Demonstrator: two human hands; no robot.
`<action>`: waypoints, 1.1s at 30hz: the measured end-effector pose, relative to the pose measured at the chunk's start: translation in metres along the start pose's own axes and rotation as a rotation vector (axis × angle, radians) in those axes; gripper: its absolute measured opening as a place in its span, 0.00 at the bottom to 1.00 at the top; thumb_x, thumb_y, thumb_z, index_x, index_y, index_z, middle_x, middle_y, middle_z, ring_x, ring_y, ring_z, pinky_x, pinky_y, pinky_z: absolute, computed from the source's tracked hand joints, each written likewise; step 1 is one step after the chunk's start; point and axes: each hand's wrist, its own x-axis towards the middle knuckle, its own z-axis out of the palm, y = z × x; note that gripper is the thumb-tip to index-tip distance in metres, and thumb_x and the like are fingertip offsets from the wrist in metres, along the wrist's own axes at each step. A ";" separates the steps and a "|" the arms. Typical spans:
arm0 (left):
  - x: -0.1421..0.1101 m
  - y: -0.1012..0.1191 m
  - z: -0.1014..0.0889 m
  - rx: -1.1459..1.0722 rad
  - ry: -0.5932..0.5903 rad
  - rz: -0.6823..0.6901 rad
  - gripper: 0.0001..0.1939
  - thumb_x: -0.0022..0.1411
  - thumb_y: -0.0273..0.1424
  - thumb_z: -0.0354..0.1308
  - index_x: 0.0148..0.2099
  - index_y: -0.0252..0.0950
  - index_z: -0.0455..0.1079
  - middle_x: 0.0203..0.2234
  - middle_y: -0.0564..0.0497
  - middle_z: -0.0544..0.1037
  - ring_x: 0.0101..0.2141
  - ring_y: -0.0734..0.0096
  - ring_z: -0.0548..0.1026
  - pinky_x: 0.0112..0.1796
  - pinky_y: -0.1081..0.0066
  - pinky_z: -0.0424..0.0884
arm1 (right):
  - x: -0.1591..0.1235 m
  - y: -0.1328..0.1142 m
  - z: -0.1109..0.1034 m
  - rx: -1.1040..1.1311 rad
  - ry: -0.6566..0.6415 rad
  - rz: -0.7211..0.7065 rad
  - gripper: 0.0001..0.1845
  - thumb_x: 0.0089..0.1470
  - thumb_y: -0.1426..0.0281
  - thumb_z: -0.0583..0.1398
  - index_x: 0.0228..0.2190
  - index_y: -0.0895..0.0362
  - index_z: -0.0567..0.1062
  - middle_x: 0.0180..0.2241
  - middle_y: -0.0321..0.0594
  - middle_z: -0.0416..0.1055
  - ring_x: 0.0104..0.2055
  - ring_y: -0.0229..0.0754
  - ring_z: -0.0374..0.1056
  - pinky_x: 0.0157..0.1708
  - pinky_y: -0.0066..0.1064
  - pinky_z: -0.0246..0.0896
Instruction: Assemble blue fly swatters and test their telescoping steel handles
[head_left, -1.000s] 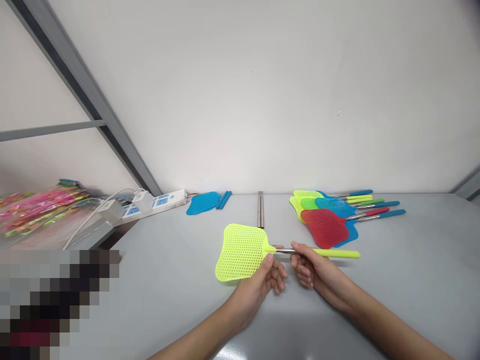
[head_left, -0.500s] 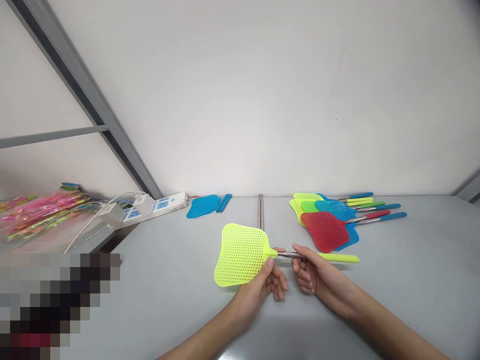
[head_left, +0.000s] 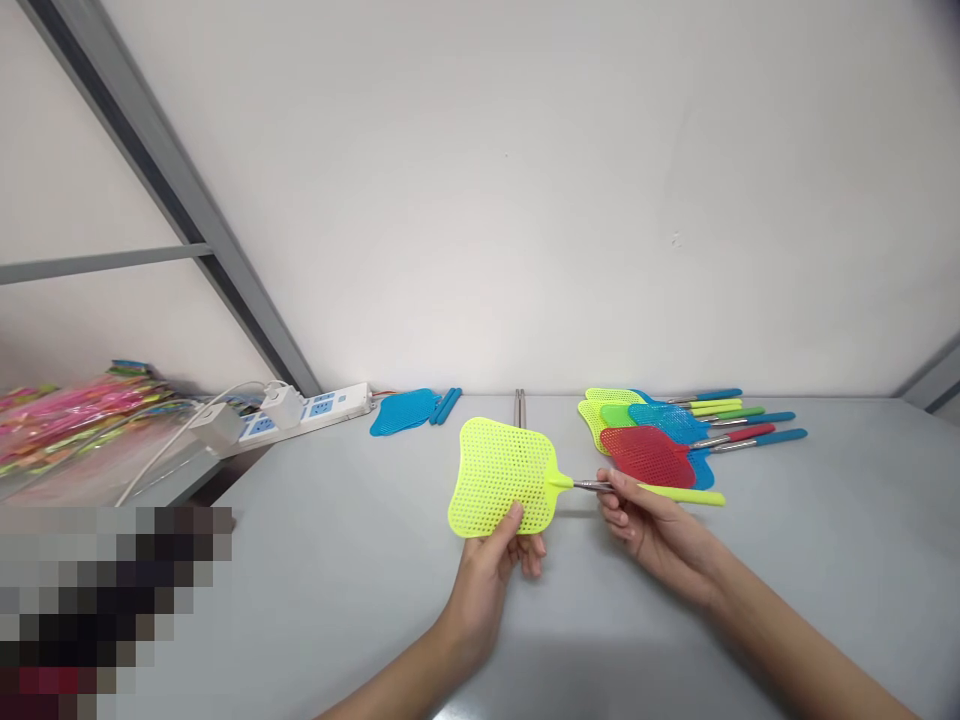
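The yellow swatter, apparently fully joined, is held above the table; left hand half-closed, thumb on mesh, fingers beneath; right hand pinching the shaft, fingers curled. Joined swatters overlap near the far edge, right of centre. Left of them along that edge, metal rods, blue grips and blue heads lie unjoined.

Left hand, right hand and slim forearms look bare.
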 end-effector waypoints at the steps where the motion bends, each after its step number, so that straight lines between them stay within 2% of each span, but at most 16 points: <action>1: 0.000 0.000 0.000 -0.002 0.017 0.006 0.11 0.59 0.37 0.50 0.30 0.34 0.64 0.20 0.53 0.68 0.21 0.76 0.63 0.26 0.73 0.60 | 0.001 -0.002 -0.001 0.009 0.008 -0.017 0.06 0.46 0.71 0.63 0.30 0.60 0.74 0.23 0.34 0.60 0.22 0.29 0.55 0.19 0.17 0.56; 3: 0.000 0.001 -0.001 0.011 0.025 0.000 0.12 0.58 0.37 0.51 0.29 0.34 0.63 0.20 0.53 0.67 0.20 0.76 0.63 0.25 0.74 0.59 | 0.002 -0.004 -0.001 0.024 0.028 -0.065 0.07 0.47 0.73 0.62 0.32 0.60 0.74 0.24 0.34 0.60 0.24 0.30 0.56 0.21 0.18 0.58; 6: 0.000 0.002 -0.001 0.079 -0.036 -0.035 0.16 0.59 0.38 0.50 0.25 0.32 0.64 0.19 0.52 0.66 0.21 0.77 0.62 0.26 0.74 0.58 | 0.004 -0.009 -0.002 0.043 0.076 -0.147 0.05 0.49 0.72 0.61 0.32 0.58 0.74 0.24 0.34 0.58 0.24 0.31 0.55 0.22 0.19 0.60; 10: 0.000 0.006 -0.002 0.092 -0.067 -0.035 0.18 0.59 0.39 0.47 0.25 0.31 0.67 0.18 0.52 0.65 0.21 0.76 0.61 0.25 0.74 0.57 | 0.007 -0.030 -0.017 0.026 0.221 -0.262 0.03 0.50 0.70 0.58 0.27 0.56 0.72 0.23 0.35 0.57 0.24 0.34 0.56 0.22 0.23 0.62; 12: 0.000 0.008 -0.002 0.068 -0.044 -0.039 0.16 0.59 0.38 0.47 0.30 0.32 0.69 0.20 0.52 0.65 0.21 0.76 0.62 0.25 0.74 0.57 | 0.009 -0.046 -0.032 0.010 0.350 -0.349 0.05 0.51 0.71 0.56 0.25 0.57 0.71 0.24 0.36 0.59 0.25 0.34 0.58 0.24 0.24 0.64; 14: -0.001 0.010 -0.002 0.063 -0.035 -0.053 0.17 0.59 0.38 0.46 0.32 0.32 0.70 0.20 0.52 0.65 0.21 0.76 0.62 0.25 0.74 0.57 | 0.009 -0.064 -0.052 -0.037 0.479 -0.422 0.08 0.52 0.73 0.54 0.25 0.57 0.71 0.24 0.36 0.59 0.24 0.34 0.58 0.22 0.25 0.64; 17: -0.003 0.011 -0.001 0.089 -0.066 -0.067 0.19 0.59 0.39 0.46 0.28 0.31 0.71 0.19 0.51 0.65 0.22 0.74 0.62 0.26 0.72 0.58 | 0.009 -0.086 -0.084 -0.081 0.584 -0.463 0.08 0.51 0.77 0.53 0.24 0.59 0.71 0.24 0.36 0.59 0.21 0.32 0.57 0.18 0.22 0.62; 20: -0.006 0.010 -0.001 0.144 -0.147 -0.043 0.22 0.60 0.39 0.45 0.25 0.30 0.72 0.19 0.49 0.66 0.23 0.73 0.63 0.28 0.71 0.58 | 0.010 -0.095 -0.111 -0.145 0.703 -0.478 0.09 0.49 0.80 0.55 0.22 0.60 0.72 0.23 0.38 0.60 0.19 0.31 0.56 0.13 0.20 0.59; 23: -0.010 0.014 -0.001 0.190 -0.216 0.031 0.22 0.62 0.37 0.43 0.28 0.31 0.73 0.22 0.47 0.68 0.26 0.71 0.64 0.30 0.70 0.58 | 0.014 -0.093 -0.127 -0.200 0.848 -0.531 0.11 0.43 0.84 0.58 0.17 0.59 0.68 0.21 0.36 0.61 0.18 0.32 0.57 0.11 0.21 0.57; 26: -0.016 0.030 0.004 0.204 -0.228 0.125 0.22 0.62 0.37 0.41 0.30 0.33 0.73 0.24 0.46 0.70 0.28 0.68 0.65 0.33 0.69 0.59 | 0.020 -0.086 -0.133 -0.256 0.933 -0.559 0.12 0.40 0.85 0.60 0.17 0.60 0.66 0.20 0.35 0.62 0.18 0.32 0.58 0.11 0.21 0.56; 29: -0.031 0.058 0.015 0.212 -0.281 0.223 0.22 0.62 0.41 0.41 0.33 0.37 0.74 0.28 0.45 0.73 0.32 0.64 0.67 0.35 0.67 0.60 | 0.025 -0.078 -0.133 -0.315 0.968 -0.581 0.09 0.44 0.83 0.60 0.20 0.61 0.66 0.21 0.32 0.63 0.18 0.29 0.59 0.15 0.19 0.57; 31: -0.048 0.080 0.022 0.217 -0.382 0.272 0.20 0.56 0.47 0.47 0.37 0.42 0.74 0.30 0.46 0.74 0.33 0.60 0.68 0.34 0.64 0.63 | 0.028 -0.075 -0.133 -0.358 0.981 -0.589 0.06 0.48 0.80 0.59 0.23 0.62 0.67 0.22 0.30 0.64 0.19 0.28 0.60 0.17 0.19 0.58; 32: -0.059 0.090 0.024 0.186 -0.396 0.330 0.18 0.52 0.49 0.51 0.38 0.46 0.74 0.29 0.48 0.75 0.31 0.60 0.69 0.32 0.64 0.64 | 0.029 -0.074 -0.132 -0.380 0.988 -0.589 0.05 0.50 0.79 0.59 0.25 0.62 0.68 0.23 0.30 0.64 0.20 0.28 0.61 0.18 0.19 0.59; 33: -0.071 0.099 0.025 0.157 -0.346 0.349 0.16 0.51 0.49 0.51 0.37 0.50 0.74 0.27 0.50 0.75 0.30 0.60 0.69 0.30 0.64 0.64 | 0.030 -0.073 -0.132 -0.401 0.997 -0.588 0.03 0.51 0.78 0.58 0.26 0.62 0.68 0.23 0.30 0.64 0.20 0.29 0.61 0.19 0.20 0.60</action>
